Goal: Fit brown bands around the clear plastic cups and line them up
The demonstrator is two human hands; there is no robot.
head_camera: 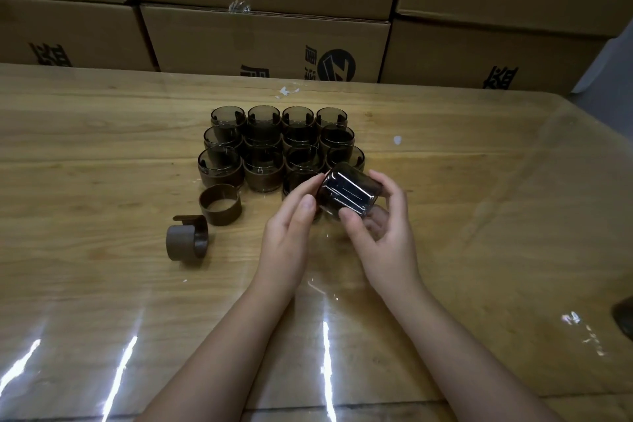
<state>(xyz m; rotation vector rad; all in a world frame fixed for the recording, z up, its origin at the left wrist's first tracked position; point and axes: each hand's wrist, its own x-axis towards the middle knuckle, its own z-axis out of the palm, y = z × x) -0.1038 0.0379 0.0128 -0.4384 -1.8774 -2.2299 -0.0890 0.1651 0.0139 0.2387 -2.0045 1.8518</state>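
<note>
Slippage is the main risk. The smoky plastic cup hangs tilted in the air just in front of the nearest row of banded cups, carried only by fingertips. The right hand curls round its near and right side, thumb on the wall and fingers behind. The left hand pinches the cup's left end lightly between the thumb and nearly straight fingers. No brown band can be made out on this cup, though the tint makes that hard to judge. The smooth wall could probably twist out of so light a hold. If it dropped, it would likely land on the front cups, which stand touching one another, and push the rows out of line. A careless left wrist could do the same, since it hovers just beside the block.

Two loose pieces lie to the left. An upright band stands just beside the block's front corner, and a second band, on its side with a tab sticking out, lies near it. The left hand must cross open table to reach them. The film-covered tabletop is bare to the right and towards the person. Cardboard boxes wall off the far edge, and a dark object sits at the right border.
</note>
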